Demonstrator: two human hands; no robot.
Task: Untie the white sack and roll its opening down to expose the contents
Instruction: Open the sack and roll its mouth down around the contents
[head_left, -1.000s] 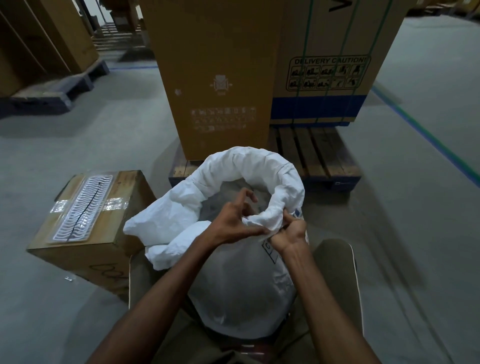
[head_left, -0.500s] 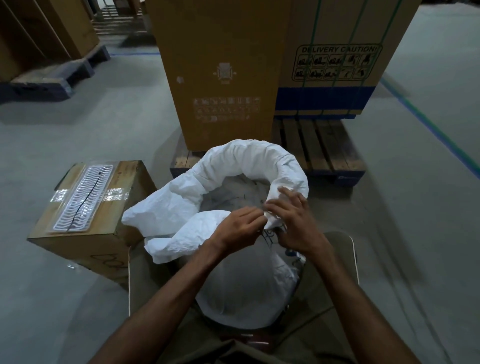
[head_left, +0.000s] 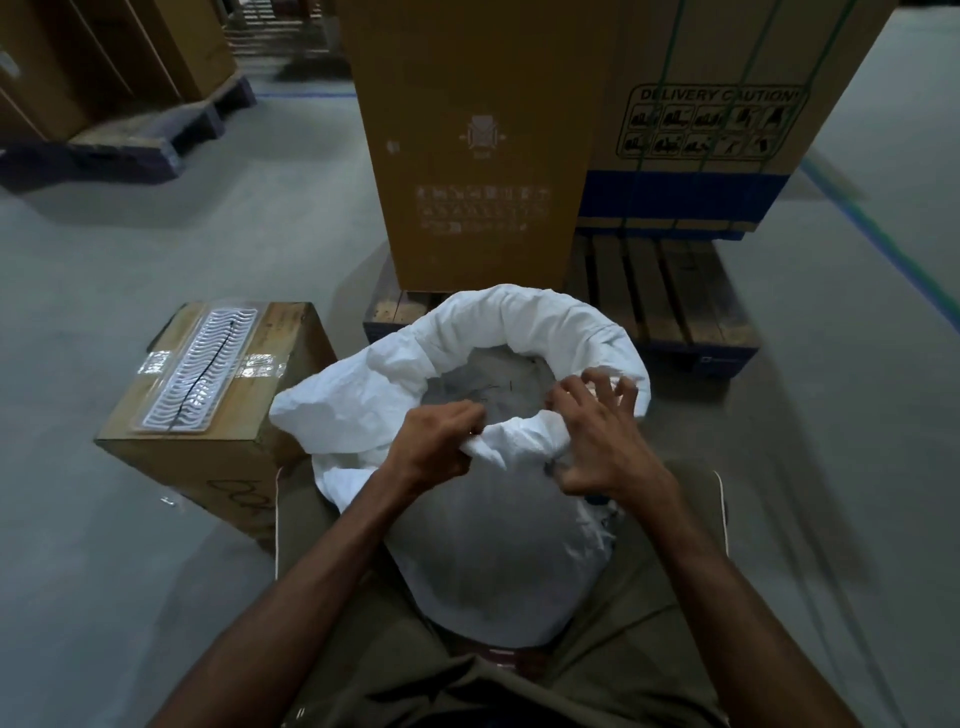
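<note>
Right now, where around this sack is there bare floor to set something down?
Bare grey floor lies left of the small taped carton, reaching back to the far pallet, and right of the wooden pallet out to the blue floor line. It is crowded just beyond the white sack, where both hands, left hand and right hand, work its rolled rim, and at the tall cartons.

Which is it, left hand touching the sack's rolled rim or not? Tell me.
Touching. The head view shows the left hand gripping the near edge of the white sack's rolled rim, fingers curled into the fabric with no gap.
</note>
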